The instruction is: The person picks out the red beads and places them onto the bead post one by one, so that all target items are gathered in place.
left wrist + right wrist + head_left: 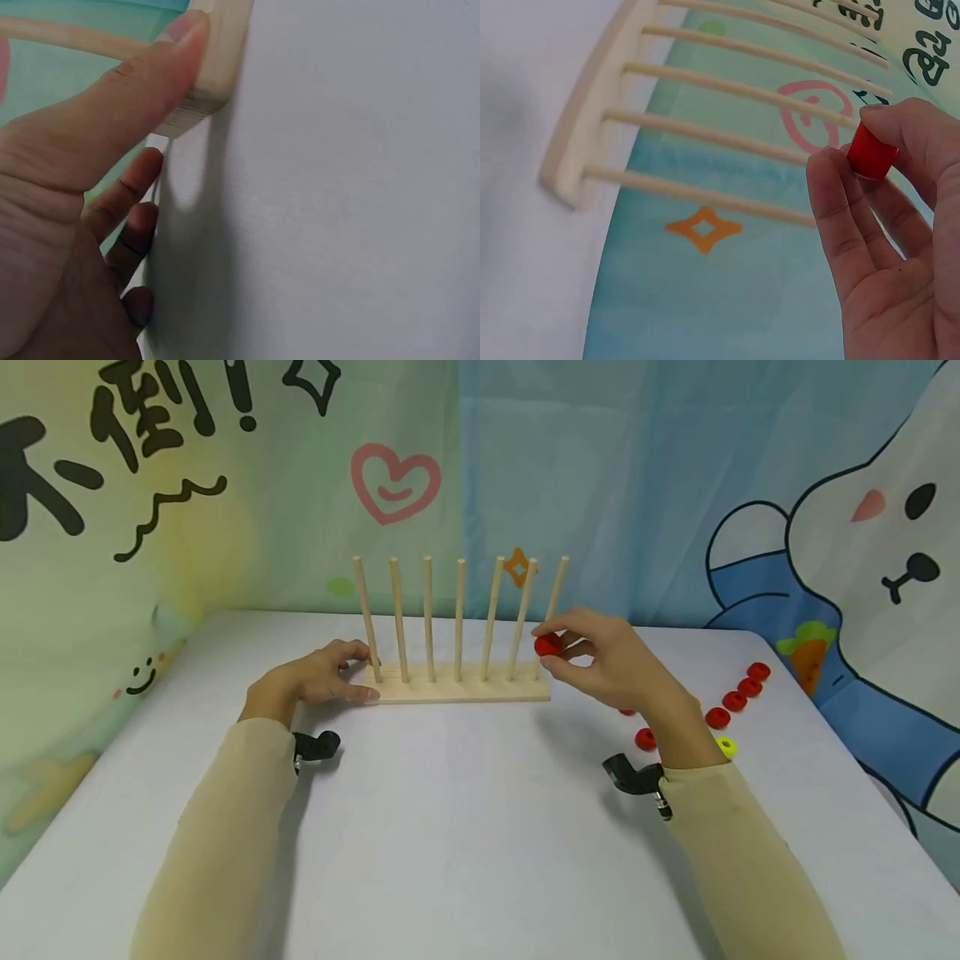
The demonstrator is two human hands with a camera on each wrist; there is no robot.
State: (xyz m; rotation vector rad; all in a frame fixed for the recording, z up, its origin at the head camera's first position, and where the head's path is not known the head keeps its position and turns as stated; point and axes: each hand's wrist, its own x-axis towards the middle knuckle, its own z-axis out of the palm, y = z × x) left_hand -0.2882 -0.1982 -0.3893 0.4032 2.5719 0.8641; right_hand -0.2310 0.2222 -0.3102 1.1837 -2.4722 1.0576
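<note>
A pale wooden rack stands on the table, its flat base carrying a row of several upright pegs with nothing threaded on them. At the base's left end, my left hand grips the wood, the thumb on the front edge and fingers behind. In the left wrist view the thumb presses the block's corner, while some of the other fingers hang off it. My right hand pinches a red bead between thumb and fingers, beside the rightmost pegs. The right wrist view shows that bead near the peg tips.
Red beads lie in a slanting row on the table's right side, with a yellow bead and another red bead near the right forearm, which hides part of the group. A printed cloth backdrop hangs behind the table.
</note>
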